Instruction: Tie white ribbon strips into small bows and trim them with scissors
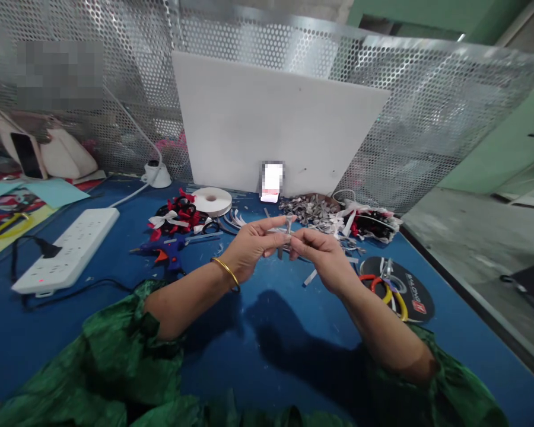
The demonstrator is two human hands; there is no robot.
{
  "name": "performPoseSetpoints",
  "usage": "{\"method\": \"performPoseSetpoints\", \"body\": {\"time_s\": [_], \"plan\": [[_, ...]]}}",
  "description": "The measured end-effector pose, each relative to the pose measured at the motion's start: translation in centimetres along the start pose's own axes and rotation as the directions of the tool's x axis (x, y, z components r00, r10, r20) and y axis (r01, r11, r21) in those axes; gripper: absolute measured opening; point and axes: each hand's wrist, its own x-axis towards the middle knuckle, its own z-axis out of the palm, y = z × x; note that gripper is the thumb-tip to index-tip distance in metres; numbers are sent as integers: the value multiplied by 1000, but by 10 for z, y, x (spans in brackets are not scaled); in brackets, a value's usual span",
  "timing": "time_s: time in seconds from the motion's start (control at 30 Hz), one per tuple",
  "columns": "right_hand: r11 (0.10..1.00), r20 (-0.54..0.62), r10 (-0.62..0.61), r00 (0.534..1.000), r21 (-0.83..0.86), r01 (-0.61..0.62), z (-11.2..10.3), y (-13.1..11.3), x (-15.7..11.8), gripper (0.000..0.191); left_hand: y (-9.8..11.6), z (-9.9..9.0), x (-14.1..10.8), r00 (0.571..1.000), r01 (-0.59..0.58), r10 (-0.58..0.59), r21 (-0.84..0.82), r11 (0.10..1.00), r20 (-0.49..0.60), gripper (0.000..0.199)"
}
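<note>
Above the middle of the blue table, my left hand [254, 244] pinches a small grey ribbon piece [289, 223] between thumb and fingers. My right hand [320, 254] is closed on the same ribbon from the other side, its fingertips meeting the left thumb. One end of the ribbon sticks up past the fingers and a short tail hangs below; the fingers hide its middle. Just behind my hands lies a heap of grey ribbon pieces [309, 209]. Pale ribbon strips [235, 219] lie beyond my left hand.
A blue glue gun [172, 252], red and black bows [178, 213] and a white ribbon roll [211, 201] lie left. Farther left is a power strip [71, 249]. Scissors [389, 290] rest on a dark disc [420, 284] at right. A lit phone [273, 178] leans against a white board [276, 118].
</note>
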Motion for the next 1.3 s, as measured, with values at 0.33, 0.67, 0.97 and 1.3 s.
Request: {"method": "performPoseSetpoints", "body": {"time_s": [0.33,0.67,0.97,1.3], "plan": [[950,47,-12,999,-310,26,-15,-1,-8,34,-11,-6,6,996,88,-89,57,994,7,54],[989,-262,6,965,-138,-44,5,42,-44,21,-62,1,-14,974,221,-223,-67,973,-32,55],[806,-78,294,953,556,-203,36,44,-57,18,-76,-1,-43,972,201,-205,-46,979,-115,51],[385,178,624,761,777,-498,45,44,-62,20,-83,-5,-39,954,249,-248,-13,968,-167,49]]}}
